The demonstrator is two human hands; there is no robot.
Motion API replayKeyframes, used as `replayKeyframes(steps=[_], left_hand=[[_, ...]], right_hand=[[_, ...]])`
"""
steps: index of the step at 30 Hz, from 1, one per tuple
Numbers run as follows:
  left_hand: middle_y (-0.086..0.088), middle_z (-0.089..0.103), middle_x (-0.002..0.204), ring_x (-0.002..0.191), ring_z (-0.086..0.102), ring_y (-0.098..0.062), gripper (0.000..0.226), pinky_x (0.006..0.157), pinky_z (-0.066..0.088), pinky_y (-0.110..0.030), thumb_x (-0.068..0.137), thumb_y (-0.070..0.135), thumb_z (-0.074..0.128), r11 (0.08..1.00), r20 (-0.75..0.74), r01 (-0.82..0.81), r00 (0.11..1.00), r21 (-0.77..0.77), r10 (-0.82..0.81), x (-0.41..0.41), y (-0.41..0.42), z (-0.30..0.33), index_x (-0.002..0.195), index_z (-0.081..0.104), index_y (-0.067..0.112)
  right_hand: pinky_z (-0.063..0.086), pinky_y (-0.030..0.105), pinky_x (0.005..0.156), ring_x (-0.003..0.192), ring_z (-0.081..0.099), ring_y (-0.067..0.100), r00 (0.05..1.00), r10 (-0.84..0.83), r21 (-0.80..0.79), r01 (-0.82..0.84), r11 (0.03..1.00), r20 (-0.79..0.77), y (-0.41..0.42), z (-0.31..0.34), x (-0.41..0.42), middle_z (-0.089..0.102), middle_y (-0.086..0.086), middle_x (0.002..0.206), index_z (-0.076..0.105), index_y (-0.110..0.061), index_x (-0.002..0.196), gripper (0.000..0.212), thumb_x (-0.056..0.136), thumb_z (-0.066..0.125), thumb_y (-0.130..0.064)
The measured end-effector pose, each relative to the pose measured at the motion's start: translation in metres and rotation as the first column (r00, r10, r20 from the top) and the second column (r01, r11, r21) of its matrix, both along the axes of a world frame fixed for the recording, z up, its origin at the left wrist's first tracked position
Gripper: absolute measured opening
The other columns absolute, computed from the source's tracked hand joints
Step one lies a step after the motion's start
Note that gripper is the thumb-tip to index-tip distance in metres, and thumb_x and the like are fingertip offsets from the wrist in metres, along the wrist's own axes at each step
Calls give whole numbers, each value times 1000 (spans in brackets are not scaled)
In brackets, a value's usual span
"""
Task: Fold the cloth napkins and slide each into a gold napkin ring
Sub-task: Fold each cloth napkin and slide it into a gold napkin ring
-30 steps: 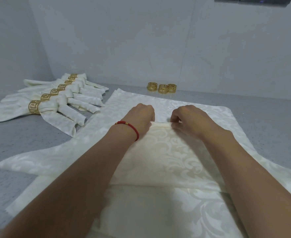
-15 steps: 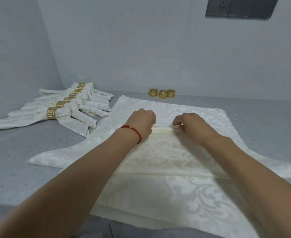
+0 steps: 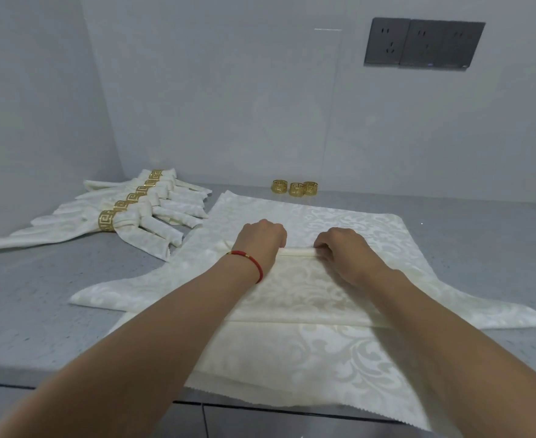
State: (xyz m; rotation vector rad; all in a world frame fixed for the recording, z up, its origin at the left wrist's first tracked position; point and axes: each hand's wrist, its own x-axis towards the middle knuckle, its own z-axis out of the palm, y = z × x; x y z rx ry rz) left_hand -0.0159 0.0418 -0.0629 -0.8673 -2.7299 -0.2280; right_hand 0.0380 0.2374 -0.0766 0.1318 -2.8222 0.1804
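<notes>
A cream damask napkin (image 3: 295,289) lies folded on the grey counter, on top of another spread napkin (image 3: 307,368). Its far point is rolled into a thin tube (image 3: 298,251). My left hand (image 3: 262,237), with a red cord at the wrist, grips the left end of the roll. My right hand (image 3: 342,248) pinches the right end. Three loose gold napkin rings (image 3: 295,188) stand at the back by the wall, beyond the cloth.
Several finished napkins in gold rings (image 3: 127,213) lie fanned at the back left. A grey counter (image 3: 29,311) runs to a front edge near me. Dark wall sockets (image 3: 423,44) sit high on the right wall.
The camera has tilted up, so the counter sits lower in view and the wall sockets show. Both hands stay on the roll at the napkin's far point.
</notes>
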Motion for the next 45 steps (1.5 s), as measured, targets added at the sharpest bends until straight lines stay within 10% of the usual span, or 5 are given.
replayKeyframes(steps=[8,16,26,35,45], left_hand=[[6,58,92,91,53,-20,39,88,31,-41,74,-8,53,982,-111,47,991,-185,-68,14,-4,2,92,56,26],[4,43,65,65,45,-22,35,73,38,-34,84,2,57,993,75,-62,996,99,54,12,-9,-7,63,48,29],[5,54,92,93,50,-21,33,83,32,-42,79,-2,55,942,-346,49,923,-332,-170,35,-16,-8,97,50,25],[2,51,77,71,49,-20,26,64,42,-30,90,9,57,991,94,17,995,136,-30,29,-27,-13,76,58,31],[0,52,95,90,52,-23,26,74,25,-34,85,0,50,906,-306,104,920,-410,-244,61,-28,-9,103,48,18]], right_hand=[[39,34,76,98,57,23,997,62,389,-38,920,-50,-10,6,12,62,-2,102,61,-19,105,13,92,60,-17],[51,40,87,101,64,28,998,-55,-230,59,972,21,4,-2,21,71,8,104,74,-13,111,24,98,55,-5],[37,34,74,91,52,21,987,160,394,-141,908,-15,-9,5,48,56,-3,96,56,-18,98,15,86,63,-16],[48,38,97,109,57,19,997,19,-252,-1,968,70,4,-3,51,59,-1,117,68,-22,119,22,101,59,-14],[35,35,69,85,48,22,968,249,365,-225,903,-20,-10,1,76,52,-1,94,52,-17,97,9,94,59,-20]])
